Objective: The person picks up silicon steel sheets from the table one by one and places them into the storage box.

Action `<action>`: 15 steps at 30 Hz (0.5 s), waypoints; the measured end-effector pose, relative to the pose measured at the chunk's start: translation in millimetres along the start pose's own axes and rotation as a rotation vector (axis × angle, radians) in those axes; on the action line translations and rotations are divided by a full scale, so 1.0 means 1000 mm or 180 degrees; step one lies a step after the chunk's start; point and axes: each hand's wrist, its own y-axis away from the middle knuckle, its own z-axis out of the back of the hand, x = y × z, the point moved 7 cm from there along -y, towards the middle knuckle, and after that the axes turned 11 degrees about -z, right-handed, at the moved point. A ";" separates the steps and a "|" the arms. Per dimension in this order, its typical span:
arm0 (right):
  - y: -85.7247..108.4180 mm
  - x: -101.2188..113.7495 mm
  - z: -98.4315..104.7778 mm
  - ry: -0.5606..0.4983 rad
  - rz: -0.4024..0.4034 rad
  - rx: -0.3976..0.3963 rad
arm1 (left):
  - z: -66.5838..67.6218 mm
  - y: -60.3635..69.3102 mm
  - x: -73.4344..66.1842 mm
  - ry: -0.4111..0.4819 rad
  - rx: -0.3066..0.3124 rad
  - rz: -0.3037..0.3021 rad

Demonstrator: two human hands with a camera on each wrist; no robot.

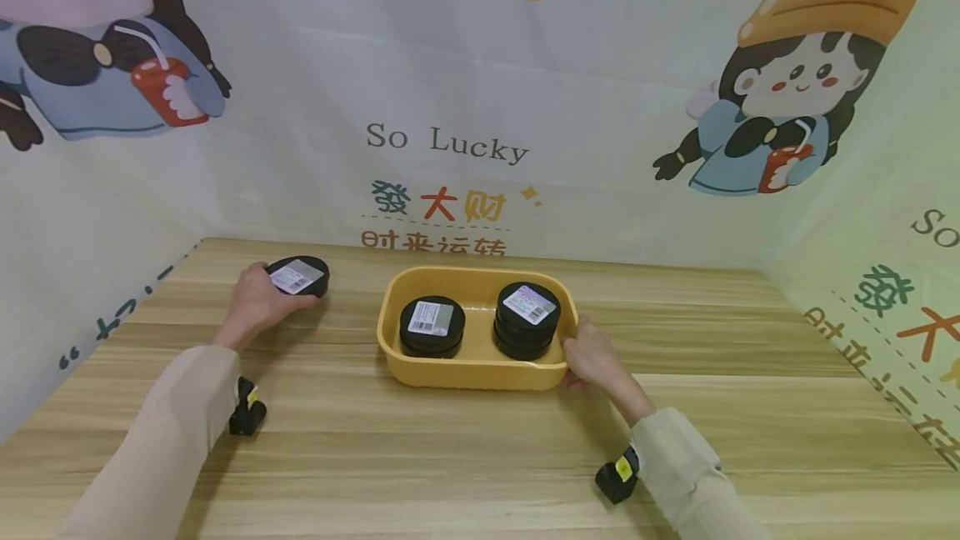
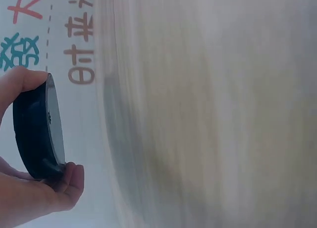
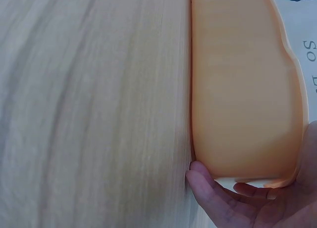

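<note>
My left hand [image 1: 258, 298] grips a flat round black container [image 1: 300, 277] with a pale barcode label, left of the yellow bin [image 1: 480, 375]. In the left wrist view, the thumb and fingers pinch the sides of that black container [image 2: 34, 134], which looks raised off the table. At the bin's right end, my right hand [image 1: 595, 354] holds the wall, with fingers near its base in the right wrist view. Inside the bin, one black container [image 1: 432, 325] sits at left, and a stack of black containers [image 1: 527, 319] stands at right. What lies beneath the left one is unclear.
A wood-grain table [image 1: 420, 457] lies under everything. Behind and beside it hangs a white printed cloth [image 1: 315, 107] with cartoon figures and lettering. Small black wrist cameras are strapped at the left sleeve [image 1: 187, 398] and the right sleeve [image 1: 678, 461].
</note>
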 end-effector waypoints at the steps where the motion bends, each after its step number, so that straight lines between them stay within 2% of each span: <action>1: 0.000 0.000 0.000 0.0005 -0.0003 0.0000 | 0.000 0.001 -0.001 0.0044 -0.0013 0.0004; 9: -0.001 -0.001 0.000 0.0001 -0.0030 -0.0018 | -0.001 0.003 -0.018 0.0203 -0.0231 -0.0099; 15: -0.001 -0.001 -0.001 -0.0006 -0.0009 -0.0003 | -0.003 0.006 -0.033 0.0310 -0.0265 -0.0203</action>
